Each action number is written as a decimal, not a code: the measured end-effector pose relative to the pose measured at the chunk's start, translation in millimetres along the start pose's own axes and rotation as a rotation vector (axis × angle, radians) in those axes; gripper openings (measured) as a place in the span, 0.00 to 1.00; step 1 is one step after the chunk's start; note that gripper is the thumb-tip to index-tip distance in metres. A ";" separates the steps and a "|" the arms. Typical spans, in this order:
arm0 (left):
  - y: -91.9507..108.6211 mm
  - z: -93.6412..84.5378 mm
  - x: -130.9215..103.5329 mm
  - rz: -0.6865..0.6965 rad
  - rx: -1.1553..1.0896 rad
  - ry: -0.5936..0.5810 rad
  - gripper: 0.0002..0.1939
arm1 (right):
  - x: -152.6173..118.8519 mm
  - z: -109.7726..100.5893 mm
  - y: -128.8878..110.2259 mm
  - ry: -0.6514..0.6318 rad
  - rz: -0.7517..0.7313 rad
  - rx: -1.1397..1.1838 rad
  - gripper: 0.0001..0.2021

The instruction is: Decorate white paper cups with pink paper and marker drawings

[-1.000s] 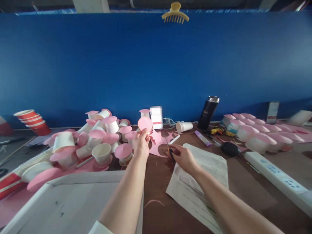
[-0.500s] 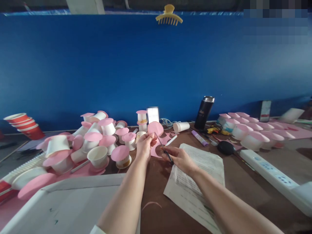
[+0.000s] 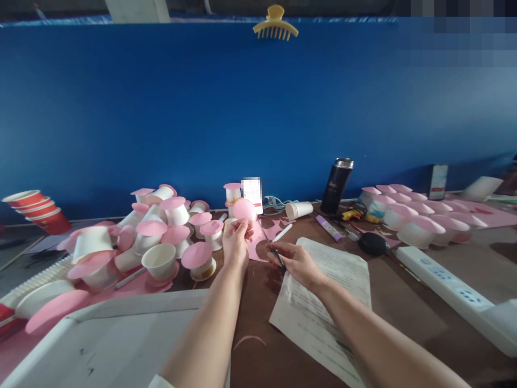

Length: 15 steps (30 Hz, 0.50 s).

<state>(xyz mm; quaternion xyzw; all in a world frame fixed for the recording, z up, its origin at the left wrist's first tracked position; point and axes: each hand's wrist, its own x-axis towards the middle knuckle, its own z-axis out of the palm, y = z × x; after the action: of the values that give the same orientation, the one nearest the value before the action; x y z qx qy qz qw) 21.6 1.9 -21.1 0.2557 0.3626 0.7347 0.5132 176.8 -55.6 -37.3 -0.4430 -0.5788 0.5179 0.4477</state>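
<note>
A pink paper disc (image 3: 244,209) is pinched in my left hand (image 3: 236,241), standing up above the fingertips. My right hand (image 3: 294,263) grips scissors (image 3: 277,255) by their dark handles, with the thin blades pointing up and left beside the disc. Below and behind the blades lies cut pink paper (image 3: 255,247) with jagged edges. The printed sheet (image 3: 319,307) lies under my right wrist and forearm. To the left of my left hand, paper cups with pink discs (image 3: 197,255) on them are the nearest things.
Many more cups (image 3: 159,260) crowd the left, behind a white box (image 3: 133,334). At the back stand a black flask (image 3: 337,186) and a stack of white cups (image 3: 299,209). A power strip (image 3: 452,288) and a computer mouse (image 3: 374,244) lie right; a thin pink offcut (image 3: 249,339) lies in front.
My left hand has turned the pink disc and drawn it slightly left, away from the scissor blades. The right hand has hardly moved. The whole view has shifted a little.
</note>
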 end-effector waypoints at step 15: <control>-6.0 6.5 -9.7 -0.196 0.098 -0.108 0.18 | 1.0 -1.4 -5.2 0.088 0.013 0.023 0.25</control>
<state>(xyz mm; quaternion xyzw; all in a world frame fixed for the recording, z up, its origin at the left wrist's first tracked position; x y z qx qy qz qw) 33.2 -4.2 -22.0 0.2829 0.3934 0.6475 0.5882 177.7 -54.7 -32.0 -0.4638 -0.5498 0.5074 0.4745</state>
